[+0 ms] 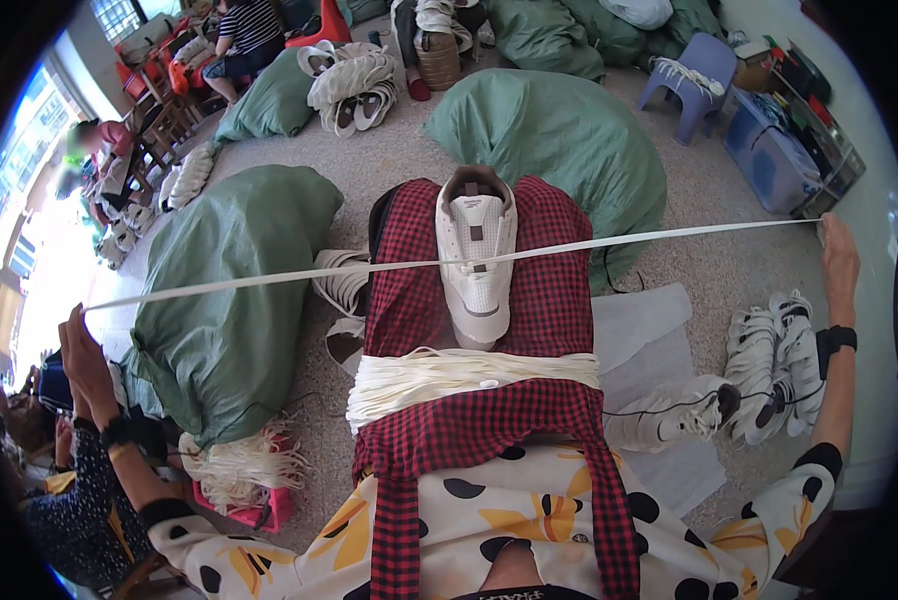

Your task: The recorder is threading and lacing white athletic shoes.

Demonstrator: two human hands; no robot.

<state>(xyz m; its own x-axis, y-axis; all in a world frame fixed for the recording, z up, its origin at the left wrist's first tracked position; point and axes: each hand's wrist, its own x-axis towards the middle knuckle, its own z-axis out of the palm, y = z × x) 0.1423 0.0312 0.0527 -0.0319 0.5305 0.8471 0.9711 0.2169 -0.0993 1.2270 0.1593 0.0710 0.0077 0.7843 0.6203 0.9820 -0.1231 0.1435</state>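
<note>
A white sneaker point(478, 258) rests on my lap over a red-and-black checked apron point(399, 310), its toe toward me. One long white shoelace point(669, 233) runs taut across the shoe at its lower eyelets, out to both sides. Far out on the left, my left hand point(89, 365) is closed on one end of the shoelace. The other end is pinched in my right hand point(841, 262), raised at the far right beside the wall. A thick bundle of loose white laces point(469, 380) lies across my thighs, just nearer than the toe.
Large green sacks point(239, 270) stand on the floor left and ahead. More white shoes point(769, 370) lie at the right, by white sheets. A pink basket point(279, 505) of laces sits at the left, near another person's dotted sleeve point(79, 520). A purple chair point(694, 85) stands far right.
</note>
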